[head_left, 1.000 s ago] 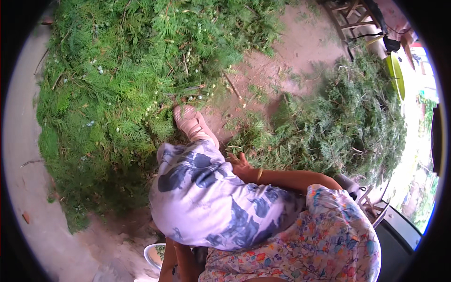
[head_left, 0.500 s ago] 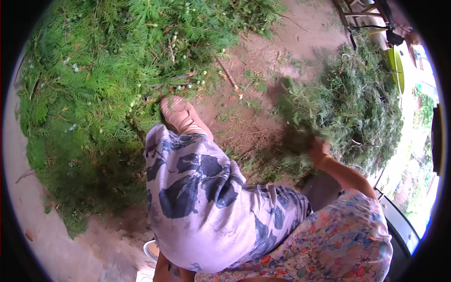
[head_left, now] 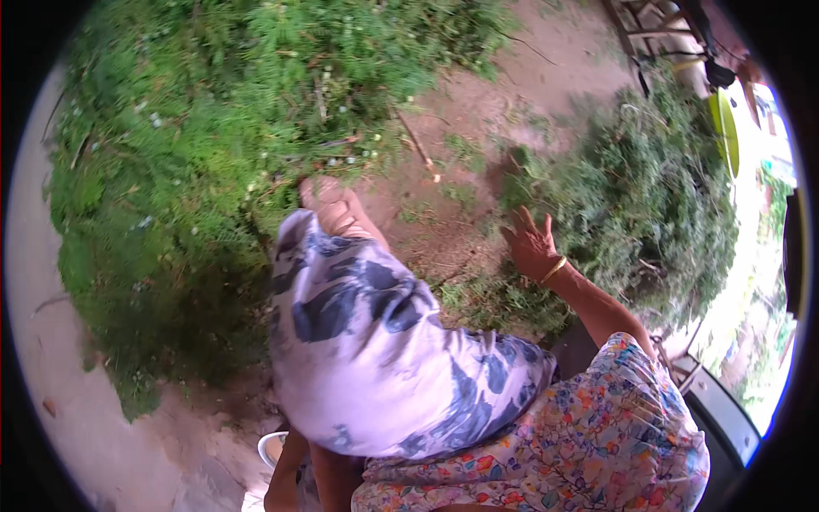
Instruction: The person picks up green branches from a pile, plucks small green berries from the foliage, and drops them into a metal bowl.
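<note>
My right hand (head_left: 531, 246) is open, its fingers spread and nothing in them. It hovers by the left side of a heap of duller green conifer cuttings (head_left: 657, 205), near loose sprigs (head_left: 486, 299) on the ground. Whether the fingertips touch the outermost sprigs I cannot tell. A thin yellow bangle (head_left: 554, 270) circles that wrist. My left hand does not show; only part of a bare arm (head_left: 333, 478) is seen at the lower edge, below my patterned trouser leg (head_left: 367, 358). Brighter green conifer branches (head_left: 188, 171) with small pale cones form a large pile on the left.
My sandalled foot (head_left: 337, 209) rests beside the large pile. A cut stick (head_left: 415, 141) lies on the brown ground between the two heaps. A wooden frame (head_left: 657, 30) and a yellow-green rounded object (head_left: 724, 132) stand at the far right. A white-rimmed container (head_left: 271, 445) sits at lower left.
My right hand has moved left and slightly up, away from the right-hand heap. Blurred and among the sprigs before, it is now spread open. The view has shifted slightly.
</note>
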Demonstrator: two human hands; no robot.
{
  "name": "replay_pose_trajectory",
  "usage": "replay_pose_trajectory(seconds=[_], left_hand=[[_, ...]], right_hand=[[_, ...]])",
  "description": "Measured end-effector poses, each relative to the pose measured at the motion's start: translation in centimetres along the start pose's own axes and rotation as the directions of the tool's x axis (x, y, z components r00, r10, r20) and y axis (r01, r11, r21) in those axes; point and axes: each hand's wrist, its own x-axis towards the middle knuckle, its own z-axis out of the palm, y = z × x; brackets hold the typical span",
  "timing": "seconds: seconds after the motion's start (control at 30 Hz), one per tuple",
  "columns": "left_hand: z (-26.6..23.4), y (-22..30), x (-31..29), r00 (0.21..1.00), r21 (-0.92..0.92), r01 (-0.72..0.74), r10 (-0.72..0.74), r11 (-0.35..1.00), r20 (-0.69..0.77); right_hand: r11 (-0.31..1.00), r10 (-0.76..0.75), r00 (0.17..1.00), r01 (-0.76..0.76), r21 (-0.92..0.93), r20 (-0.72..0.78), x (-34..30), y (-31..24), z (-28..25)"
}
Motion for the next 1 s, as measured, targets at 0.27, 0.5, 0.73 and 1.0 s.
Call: replay_pose_trajectory(seconds=[0.27, 0.5, 0.73, 1.0], left_hand=[[-1.2, 2.8, -2.0, 0.997, -0.238, 0.058, -0.069, 0.969, -0.037], [-2.1, 6.5, -5.2, 0.997, -0.451, 0.021, -0.053, 0.892, -0.058], [-8.7, 8.7, -9.1, 0.988, -0.838, -0.124, 0.145, 0.532, -0.054], [-14.1, 10.0, -15.3, 0.913, -0.006, -0.394, 0.391, 0.919, -0.119]], right_hand=[[0.956, 0.184, 0.840, -0.273, 0.105, 0.510, 1.1, 2.0, -2.8], [0.743, 0.101, 0.984, -0.174, 0.646, 0.150, 4.7, -3.0, -7.7], [0.780, -0.032, 0.999, -0.002, 0.626, 0.042, 3.6, -5.9, -12.9], [0.892, -0.050, 0.978, 0.136, 0.430, -0.205, 2.3, -4.9, -17.5]])
